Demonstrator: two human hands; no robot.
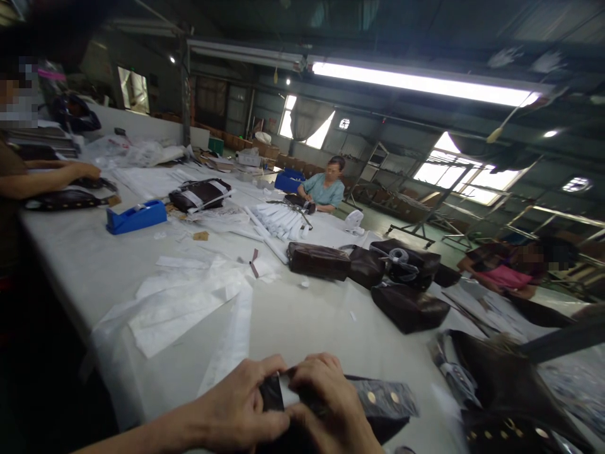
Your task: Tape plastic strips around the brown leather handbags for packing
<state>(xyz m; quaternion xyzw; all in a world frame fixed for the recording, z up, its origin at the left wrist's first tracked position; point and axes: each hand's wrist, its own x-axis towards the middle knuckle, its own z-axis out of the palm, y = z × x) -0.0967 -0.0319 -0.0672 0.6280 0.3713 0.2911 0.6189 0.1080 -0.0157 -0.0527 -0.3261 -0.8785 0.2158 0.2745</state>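
Dark brown, leather-looking bag (387, 429) at the near side of the desk (283, 315), in a two-handed grip: left hand (241, 403) pinching its end between thumb and fingers, right hand (326, 391) clasping it just beside. White strip (289, 392) shows between the hands. Step in hand, as I judge it: working the strip and dark material at that end. Next move calls for steady pressure from one hand while the other adjusts its fingers, without creasing the strip. Pose: left forearm low from the lower left, index finger arched over, thumb pointing right; right hand back up, knuckles bent, fingers curled over the top, thumb toward the left one. To the right of the hands, cloudy wrap (406, 394) over round gold-coloured studs (372, 398). Beyond: white sheets (174, 309), more bags (319, 261), blue tape dispenser (137, 217).
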